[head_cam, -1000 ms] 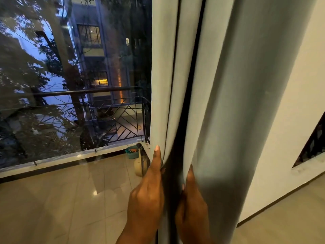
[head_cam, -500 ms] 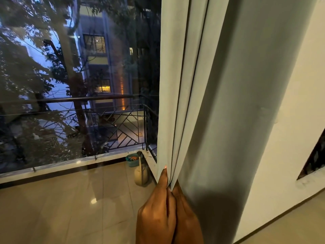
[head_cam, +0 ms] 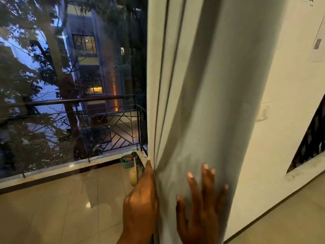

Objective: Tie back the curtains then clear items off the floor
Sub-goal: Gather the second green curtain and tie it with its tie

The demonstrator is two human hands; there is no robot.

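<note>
Down the centre of the frame hangs the pale grey-green pleated fabric curtain (head_cam: pixel 207 103), gathered for tying: the left hand (head_cam: pixel 140 205) pinches its leading edge, the right hand (head_cam: pixel 202 206) presses it flat with spread fingers.

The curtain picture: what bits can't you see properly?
Head view only:
- Left hand: fingers hidden behind the curtain edge.
- Curtain top and bottom: cut off by the frame.
- Teal tub contents: too small.
- Wall paper: print blurred.
</note>
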